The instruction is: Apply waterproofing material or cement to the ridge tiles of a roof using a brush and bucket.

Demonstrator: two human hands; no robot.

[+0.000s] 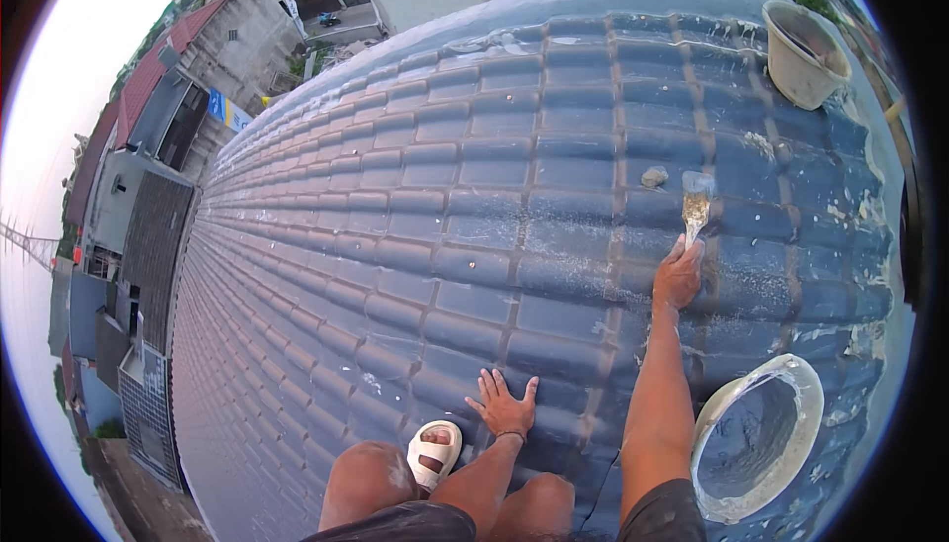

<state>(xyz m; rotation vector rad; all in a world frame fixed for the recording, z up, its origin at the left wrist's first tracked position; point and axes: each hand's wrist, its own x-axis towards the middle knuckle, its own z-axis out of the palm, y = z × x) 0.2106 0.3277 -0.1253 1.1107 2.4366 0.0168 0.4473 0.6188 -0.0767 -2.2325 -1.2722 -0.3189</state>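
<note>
My right hand (677, 275) grips the handle of a paintbrush (696, 208), arm stretched forward over the roof. The brush's wide, pale bluish bristles lie on or just above the dark blue-grey roof tiles (484, 216); I cannot tell if they touch. Just left of the bristles rests a small grey lump (654, 177). Pale speckles cover the tiles around the brush. My left hand (504, 407) is spread flat on the tiles near my knees, fingers apart, holding nothing. Right of my right forearm stands a pale-rimmed bucket (757, 438) with a grey, coated inside.
A second whitish bucket (808, 55) sits tilted at the far right, near the roof's edge. Pale crusted splashes (870, 339) run along the right side. My foot in a cream sandal (434, 453) is on the tiles. Beyond the left edge, neighbouring houses (148, 235) lie far below.
</note>
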